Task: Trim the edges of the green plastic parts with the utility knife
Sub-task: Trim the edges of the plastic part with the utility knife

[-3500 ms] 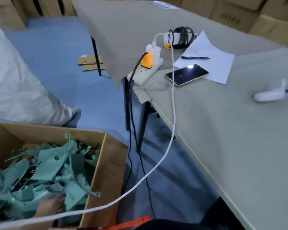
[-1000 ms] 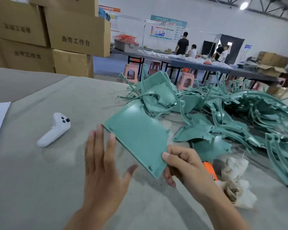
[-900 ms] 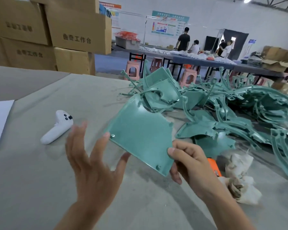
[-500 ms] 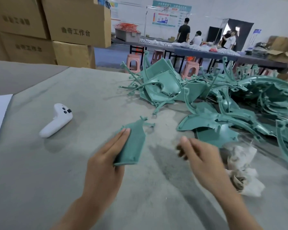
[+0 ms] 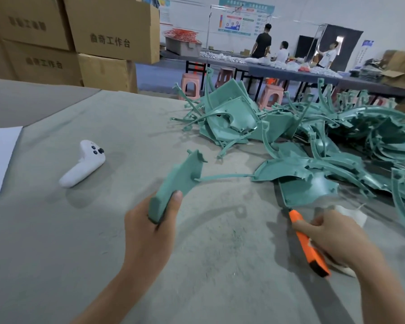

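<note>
The left grip [image 5: 150, 228] is closed round the near end of a curved green plastic panel [image 5: 182, 178], thumb on the upper face and fingers hidden beneath; the panel rises away from this grip, tilted off the grey cloth-covered counter [image 5: 56, 253], with thin spurs jutting from its far edge. The right grip [image 5: 337, 237] is wrapped round an orange-handled utility knife [image 5: 306, 244], index finger lying along the handle, tip pointing away and to the left; how far the blade is out is too blurred to tell.

The panel looks light, thin and fairly stiff, probably with some flex at its free end; its smooth face may slip, so a hold at the thick near rim, as here, seems sound, with fingers kept off the edge being cut; the spurs look brittle and likely to snap rather than bend.

Between the two grips the counter lies bare, giving room for the stroke; just beyond the right grip starts a heap of green plastic parts [image 5: 313, 141], whose loose ribs could snag the knife; well to the left of the left grip lies a white handheld controller [image 5: 82, 164].
</note>
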